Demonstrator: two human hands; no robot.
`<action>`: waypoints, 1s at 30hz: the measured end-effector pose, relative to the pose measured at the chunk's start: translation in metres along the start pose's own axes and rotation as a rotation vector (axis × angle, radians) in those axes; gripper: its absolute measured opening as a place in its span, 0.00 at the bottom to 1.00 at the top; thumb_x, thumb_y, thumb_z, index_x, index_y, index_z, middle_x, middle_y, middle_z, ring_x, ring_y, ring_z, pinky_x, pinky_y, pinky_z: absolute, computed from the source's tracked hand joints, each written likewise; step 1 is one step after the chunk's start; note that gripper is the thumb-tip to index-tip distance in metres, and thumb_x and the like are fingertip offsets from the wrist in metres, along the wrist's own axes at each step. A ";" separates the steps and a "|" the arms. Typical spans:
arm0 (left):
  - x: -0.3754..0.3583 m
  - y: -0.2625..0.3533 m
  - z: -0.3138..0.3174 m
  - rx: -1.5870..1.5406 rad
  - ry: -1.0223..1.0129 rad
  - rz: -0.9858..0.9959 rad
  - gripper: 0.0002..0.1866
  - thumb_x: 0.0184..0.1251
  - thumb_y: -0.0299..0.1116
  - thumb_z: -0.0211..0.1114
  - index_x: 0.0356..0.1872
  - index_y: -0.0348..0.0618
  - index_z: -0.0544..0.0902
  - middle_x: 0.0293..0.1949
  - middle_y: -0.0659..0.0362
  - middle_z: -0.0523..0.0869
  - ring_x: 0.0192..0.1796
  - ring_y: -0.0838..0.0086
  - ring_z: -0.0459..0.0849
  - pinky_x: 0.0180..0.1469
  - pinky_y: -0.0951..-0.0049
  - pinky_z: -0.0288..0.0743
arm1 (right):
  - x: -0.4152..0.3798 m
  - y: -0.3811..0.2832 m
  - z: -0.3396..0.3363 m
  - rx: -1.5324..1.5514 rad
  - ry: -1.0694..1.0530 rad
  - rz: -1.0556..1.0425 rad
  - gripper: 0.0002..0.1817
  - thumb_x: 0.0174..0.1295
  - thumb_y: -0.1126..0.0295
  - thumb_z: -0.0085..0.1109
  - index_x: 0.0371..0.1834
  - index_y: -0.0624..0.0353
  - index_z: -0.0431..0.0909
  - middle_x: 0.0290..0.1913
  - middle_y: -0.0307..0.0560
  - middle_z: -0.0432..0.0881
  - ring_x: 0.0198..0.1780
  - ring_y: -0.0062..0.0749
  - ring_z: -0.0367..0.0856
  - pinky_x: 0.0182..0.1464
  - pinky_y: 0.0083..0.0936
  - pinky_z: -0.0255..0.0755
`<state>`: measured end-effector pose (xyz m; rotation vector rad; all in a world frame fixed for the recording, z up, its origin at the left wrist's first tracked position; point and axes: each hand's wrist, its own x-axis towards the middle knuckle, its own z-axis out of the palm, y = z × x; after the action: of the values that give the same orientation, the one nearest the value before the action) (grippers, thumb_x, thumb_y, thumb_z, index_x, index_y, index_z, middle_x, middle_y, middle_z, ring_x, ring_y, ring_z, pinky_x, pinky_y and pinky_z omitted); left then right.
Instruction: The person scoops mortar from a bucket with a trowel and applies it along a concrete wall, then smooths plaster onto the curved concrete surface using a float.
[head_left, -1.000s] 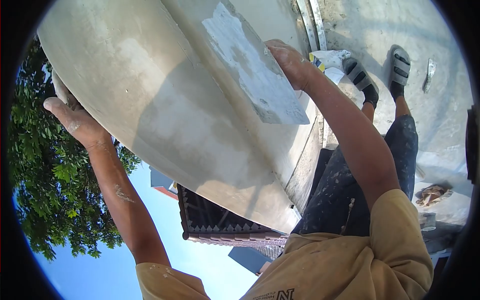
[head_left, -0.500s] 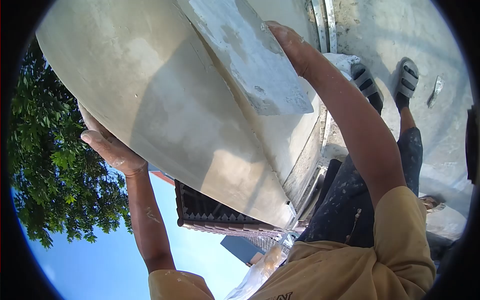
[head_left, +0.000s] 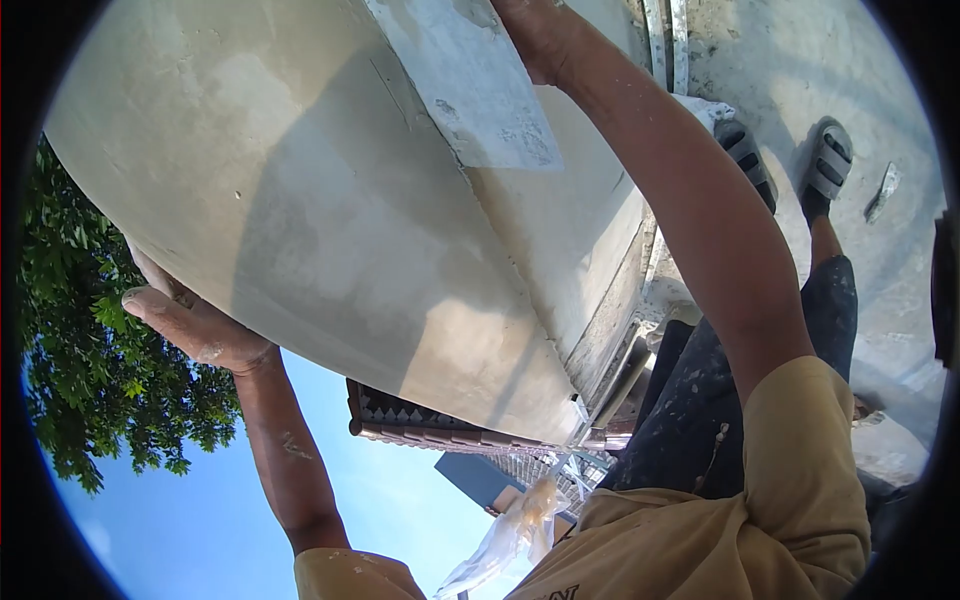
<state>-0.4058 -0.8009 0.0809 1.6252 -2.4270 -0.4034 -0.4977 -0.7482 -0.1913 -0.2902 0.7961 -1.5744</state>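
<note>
The right hand (head_left: 535, 40) grips a stiff, light trowel (head_left: 470, 85) against the wall (head_left: 300, 200), whose edge the left hand (head_left: 190, 325) clasps.

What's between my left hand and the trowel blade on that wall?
In the head view, only bare smoothed plaster wall lies between the left hand, gripping its edge, and the trowel blade held by the right hand.

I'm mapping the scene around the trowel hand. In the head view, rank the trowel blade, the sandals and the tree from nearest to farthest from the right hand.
From the right hand:
1. Trowel blade, in its grip.
2. Sandals, on the floor, right.
3. Tree, far left.
</note>
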 end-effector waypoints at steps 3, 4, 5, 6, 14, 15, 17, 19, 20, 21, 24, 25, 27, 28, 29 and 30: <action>0.001 -0.014 -0.012 0.111 0.020 0.082 0.47 0.76 0.69 0.28 0.74 0.32 0.60 0.67 0.45 0.71 0.68 0.64 0.71 0.71 0.58 0.64 | 0.003 -0.004 -0.002 -0.050 0.033 -0.015 0.26 0.66 0.51 0.52 0.57 0.62 0.78 0.48 0.51 0.83 0.50 0.38 0.82 0.54 0.34 0.77; 0.004 -0.024 -0.021 0.101 -0.010 0.099 0.46 0.76 0.68 0.29 0.73 0.33 0.62 0.66 0.45 0.72 0.67 0.64 0.71 0.70 0.58 0.64 | 0.005 -0.006 -0.004 -0.066 0.056 -0.018 0.26 0.66 0.52 0.52 0.57 0.62 0.78 0.48 0.51 0.82 0.50 0.38 0.82 0.54 0.34 0.76; 0.006 -0.034 -0.030 0.089 -0.040 0.117 0.45 0.77 0.67 0.29 0.72 0.33 0.64 0.65 0.46 0.73 0.67 0.65 0.71 0.70 0.58 0.64 | 0.003 -0.007 -0.008 -0.088 0.068 -0.023 0.26 0.66 0.52 0.52 0.57 0.62 0.78 0.49 0.52 0.82 0.50 0.39 0.81 0.55 0.34 0.76; 0.008 -0.041 -0.035 0.078 -0.071 0.134 0.44 0.77 0.67 0.30 0.71 0.33 0.66 0.63 0.46 0.74 0.66 0.65 0.72 0.70 0.58 0.65 | 0.002 -0.005 -0.013 -0.117 0.084 -0.033 0.26 0.66 0.53 0.52 0.56 0.62 0.79 0.49 0.52 0.82 0.51 0.39 0.81 0.55 0.34 0.75; 0.000 -0.007 0.001 -0.108 0.006 0.036 0.49 0.73 0.70 0.37 0.74 0.29 0.60 0.67 0.43 0.72 0.68 0.58 0.71 0.70 0.59 0.63 | -0.083 0.025 -0.043 -0.413 0.046 -0.192 0.23 0.66 0.57 0.52 0.55 0.63 0.79 0.49 0.53 0.81 0.53 0.44 0.78 0.59 0.35 0.71; 0.000 -0.006 0.002 -0.115 -0.005 0.039 0.49 0.73 0.70 0.37 0.74 0.29 0.60 0.67 0.43 0.72 0.68 0.58 0.71 0.70 0.59 0.63 | -0.102 0.032 -0.040 -0.420 0.026 -0.176 0.23 0.66 0.57 0.52 0.55 0.63 0.79 0.49 0.54 0.80 0.54 0.44 0.78 0.59 0.35 0.71; 0.000 -0.003 0.003 -0.108 -0.038 0.054 0.48 0.74 0.68 0.37 0.73 0.28 0.61 0.66 0.43 0.73 0.67 0.58 0.72 0.69 0.59 0.64 | -0.135 0.042 -0.033 -0.421 -0.020 -0.132 0.22 0.66 0.58 0.52 0.55 0.64 0.79 0.49 0.54 0.80 0.54 0.45 0.77 0.60 0.36 0.70; -0.003 0.000 0.007 -0.112 0.008 0.038 0.47 0.74 0.68 0.36 0.73 0.28 0.62 0.66 0.43 0.74 0.66 0.58 0.73 0.69 0.59 0.64 | -0.157 0.053 -0.027 -0.445 -0.084 -0.117 0.21 0.66 0.61 0.53 0.54 0.64 0.79 0.49 0.55 0.80 0.54 0.47 0.76 0.60 0.37 0.70; -0.005 0.000 0.009 -0.113 0.029 0.027 0.47 0.74 0.68 0.36 0.73 0.28 0.63 0.66 0.43 0.74 0.66 0.58 0.73 0.69 0.59 0.65 | -0.160 0.059 -0.028 -0.489 -0.114 -0.194 0.20 0.65 0.64 0.53 0.55 0.64 0.79 0.50 0.55 0.80 0.54 0.48 0.77 0.60 0.38 0.70; -0.006 -0.001 0.008 -0.098 0.019 0.038 0.47 0.75 0.67 0.36 0.72 0.28 0.64 0.65 0.43 0.75 0.66 0.58 0.73 0.68 0.59 0.65 | -0.164 0.065 -0.028 -0.533 -0.140 -0.273 0.19 0.64 0.66 0.54 0.56 0.63 0.78 0.50 0.56 0.81 0.54 0.49 0.77 0.61 0.39 0.69; -0.001 -0.006 0.004 -0.104 0.025 0.054 0.46 0.75 0.66 0.37 0.72 0.29 0.65 0.64 0.43 0.76 0.65 0.58 0.74 0.68 0.60 0.66 | -0.165 0.070 -0.029 -0.597 -0.147 -0.337 0.24 0.61 0.73 0.58 0.63 0.60 0.76 0.51 0.56 0.84 0.56 0.50 0.79 0.65 0.41 0.69; -0.001 -0.007 0.003 -0.125 0.036 0.035 0.45 0.75 0.66 0.38 0.71 0.29 0.66 0.64 0.43 0.76 0.65 0.58 0.74 0.68 0.60 0.66 | -0.164 0.067 -0.028 -0.614 -0.146 -0.320 0.26 0.60 0.74 0.59 0.65 0.59 0.75 0.51 0.55 0.84 0.57 0.51 0.80 0.66 0.42 0.69; -0.002 -0.007 0.004 -0.166 0.065 0.005 0.44 0.75 0.65 0.40 0.71 0.29 0.66 0.64 0.43 0.77 0.65 0.58 0.75 0.68 0.61 0.66 | -0.161 0.059 -0.026 -0.648 -0.159 -0.268 0.25 0.61 0.73 0.58 0.64 0.60 0.76 0.50 0.55 0.84 0.57 0.51 0.80 0.65 0.42 0.69; -0.003 -0.006 0.006 -0.183 0.083 -0.005 0.44 0.75 0.65 0.41 0.71 0.29 0.66 0.64 0.44 0.77 0.65 0.59 0.75 0.68 0.61 0.67 | -0.159 0.058 -0.026 -0.653 -0.164 -0.251 0.24 0.62 0.73 0.58 0.63 0.61 0.76 0.50 0.55 0.84 0.57 0.51 0.80 0.65 0.42 0.69; -0.003 -0.006 0.006 -0.198 0.099 -0.017 0.44 0.75 0.65 0.42 0.71 0.30 0.66 0.64 0.44 0.77 0.65 0.59 0.75 0.68 0.61 0.67 | -0.158 0.063 -0.026 -0.628 -0.164 -0.247 0.23 0.63 0.72 0.58 0.63 0.61 0.76 0.50 0.55 0.84 0.56 0.51 0.80 0.64 0.42 0.69; -0.002 -0.009 0.003 -0.181 0.091 -0.001 0.44 0.75 0.65 0.42 0.71 0.30 0.67 0.64 0.44 0.77 0.65 0.59 0.75 0.67 0.61 0.67 | -0.158 0.067 -0.024 -0.614 -0.152 -0.260 0.23 0.64 0.72 0.57 0.63 0.61 0.76 0.50 0.55 0.84 0.56 0.51 0.79 0.64 0.42 0.70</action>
<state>-0.3984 -0.8014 0.0751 1.5338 -2.2524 -0.5206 -0.4314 -0.5895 -0.2102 -0.9789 1.1442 -1.4875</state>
